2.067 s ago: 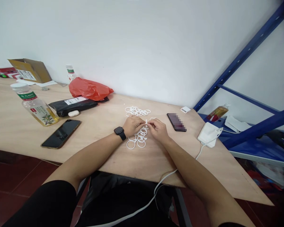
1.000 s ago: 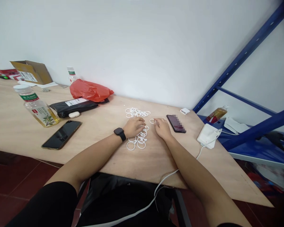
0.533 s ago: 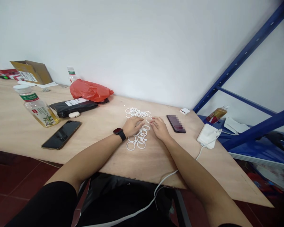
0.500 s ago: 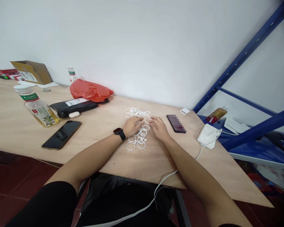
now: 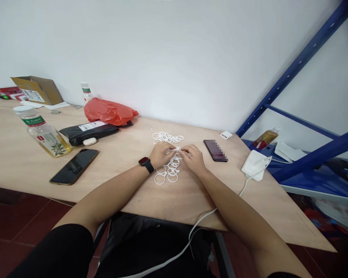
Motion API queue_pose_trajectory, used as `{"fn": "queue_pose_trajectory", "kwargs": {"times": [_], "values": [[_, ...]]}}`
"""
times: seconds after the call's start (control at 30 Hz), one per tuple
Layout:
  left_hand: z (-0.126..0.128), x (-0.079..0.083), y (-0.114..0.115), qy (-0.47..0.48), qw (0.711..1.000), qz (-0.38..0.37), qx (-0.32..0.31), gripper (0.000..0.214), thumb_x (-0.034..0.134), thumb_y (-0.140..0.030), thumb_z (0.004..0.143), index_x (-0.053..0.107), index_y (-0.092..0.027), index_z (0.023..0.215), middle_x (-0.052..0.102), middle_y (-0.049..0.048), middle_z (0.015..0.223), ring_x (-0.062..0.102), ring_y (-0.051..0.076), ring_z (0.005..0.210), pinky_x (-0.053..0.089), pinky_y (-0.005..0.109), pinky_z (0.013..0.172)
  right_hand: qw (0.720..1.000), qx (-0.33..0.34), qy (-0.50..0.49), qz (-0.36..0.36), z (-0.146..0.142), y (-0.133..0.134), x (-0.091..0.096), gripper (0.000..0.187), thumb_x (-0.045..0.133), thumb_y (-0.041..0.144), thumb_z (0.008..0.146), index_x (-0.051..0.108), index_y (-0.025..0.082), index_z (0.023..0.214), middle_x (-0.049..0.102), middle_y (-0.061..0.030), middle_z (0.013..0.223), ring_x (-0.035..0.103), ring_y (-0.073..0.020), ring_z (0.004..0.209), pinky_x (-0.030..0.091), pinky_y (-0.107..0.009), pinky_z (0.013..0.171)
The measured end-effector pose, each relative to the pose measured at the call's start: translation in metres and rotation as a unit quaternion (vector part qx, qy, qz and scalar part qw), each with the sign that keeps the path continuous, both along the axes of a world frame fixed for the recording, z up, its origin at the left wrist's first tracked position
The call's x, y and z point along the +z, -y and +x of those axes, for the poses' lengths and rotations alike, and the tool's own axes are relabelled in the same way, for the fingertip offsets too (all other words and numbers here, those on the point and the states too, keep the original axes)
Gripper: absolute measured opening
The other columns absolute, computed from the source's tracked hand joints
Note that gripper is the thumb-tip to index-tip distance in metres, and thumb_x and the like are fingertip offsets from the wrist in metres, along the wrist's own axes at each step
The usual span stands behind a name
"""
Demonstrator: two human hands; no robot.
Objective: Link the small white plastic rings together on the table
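Between my fingertips is a small white ring (image 5: 177, 149), seen nearly edge-on. My left hand (image 5: 161, 153) pinches it from the left, and my right hand (image 5: 193, 157) pinches it from the right. Below and partly behind my hands lie several joined white rings (image 5: 172, 177), flat on the wooden table (image 5: 150, 200). A tangled pile of more white rings (image 5: 167, 136) rests just beyond my left hand. My fingers partly cover the held ring, so how it connects to the others cannot be made out.
Right of my hands lies a dark phone (image 5: 215, 150); a white charger (image 5: 253, 166) trails a cable over the table edge. To the left are another phone (image 5: 74, 166), a drink bottle (image 5: 46, 137), an earbud case (image 5: 89, 141), a black package (image 5: 88, 132) and a red bag (image 5: 108, 112).
Both hands have closed in on the white ring; it was face-on and round before and now appears edge-on between the fingertips. The view has shifted slightly.
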State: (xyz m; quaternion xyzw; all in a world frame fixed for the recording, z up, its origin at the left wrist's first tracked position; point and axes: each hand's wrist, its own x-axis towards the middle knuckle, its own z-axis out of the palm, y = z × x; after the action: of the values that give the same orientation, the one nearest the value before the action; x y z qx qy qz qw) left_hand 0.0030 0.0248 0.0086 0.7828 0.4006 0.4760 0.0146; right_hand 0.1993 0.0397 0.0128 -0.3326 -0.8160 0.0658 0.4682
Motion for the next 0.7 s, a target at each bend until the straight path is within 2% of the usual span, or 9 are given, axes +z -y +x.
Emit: {"fn": "queue_pose_trajectory", "kwargs": {"times": [0.13,0.23,0.4,0.6,0.7], "values": [[-0.0005,-0.0021,-0.0019,-0.034,0.999,-0.003,-0.002,0.015,0.062,-0.033,0.089,0.068,-0.019,0.087,0.072,0.0038,0.085,0.063,0.018,0.084,0.046,0.035,0.081,0.999,0.001,-0.004,-0.035,-0.0005,0.0004,-0.003,0.012,0.063,0.031,0.087,0.068,0.021,0.084,0.07,-0.0048,0.083,0.064,-0.0194,0.078,0.052,-0.034,0.074],[-0.0014,-0.0029,-0.0035,-0.047,0.999,-0.009,0.0,0.016,0.062,-0.035,0.09,0.068,-0.02,0.088,0.072,0.0035,0.086,0.063,0.019,0.084,0.045,0.035,0.082,0.999,0.002,0.0,-0.033,-0.0012,0.001,-0.0045,0.014,0.066,0.033,0.085,0.069,0.022,0.091,0.071,-0.0054,0.087,0.064,-0.0194,0.077,0.053,-0.034,0.074],[-0.0003,-0.0022,-0.0021,-0.075,0.997,-0.01,-0.001,0.019,0.062,-0.039,0.09,0.07,-0.021,0.089,0.072,0.0037,0.086,0.064,0.019,0.086,0.043,0.036,0.084,1.0,-0.009,-0.01,-0.02,-0.002,0.0031,-0.0026,0.014,0.059,0.031,0.09,0.07,0.023,0.092,0.072,-0.0051,0.087,0.065,-0.0193,0.078,0.053,-0.034,0.076],[-0.0002,-0.0003,0.0008,-0.036,0.999,-0.02,0.011,0.021,0.059,-0.037,0.092,0.069,-0.021,0.1,0.074,0.0051,0.095,0.065,0.02,0.091,0.045,0.038,0.087,1.0,0.003,-0.001,-0.013,-0.0014,0.0046,0.0,0.016,0.056,0.032,0.092,0.07,0.024,0.092,0.073,-0.0054,0.088,0.065,-0.0206,0.08,0.053,-0.036,0.076],[-0.0014,0.0006,0.0007,-0.034,0.999,-0.005,0.007,0.019,0.057,-0.034,0.092,0.07,-0.021,0.097,0.074,0.0048,0.093,0.066,0.019,0.089,0.045,0.038,0.086,1.0,0.021,0.013,-0.004,-0.0012,0.0053,0.0005,0.016,0.055,0.032,0.093,0.069,0.024,0.093,0.073,-0.0055,0.089,0.066,-0.0208,0.082,0.053,-0.036,0.078]]}}
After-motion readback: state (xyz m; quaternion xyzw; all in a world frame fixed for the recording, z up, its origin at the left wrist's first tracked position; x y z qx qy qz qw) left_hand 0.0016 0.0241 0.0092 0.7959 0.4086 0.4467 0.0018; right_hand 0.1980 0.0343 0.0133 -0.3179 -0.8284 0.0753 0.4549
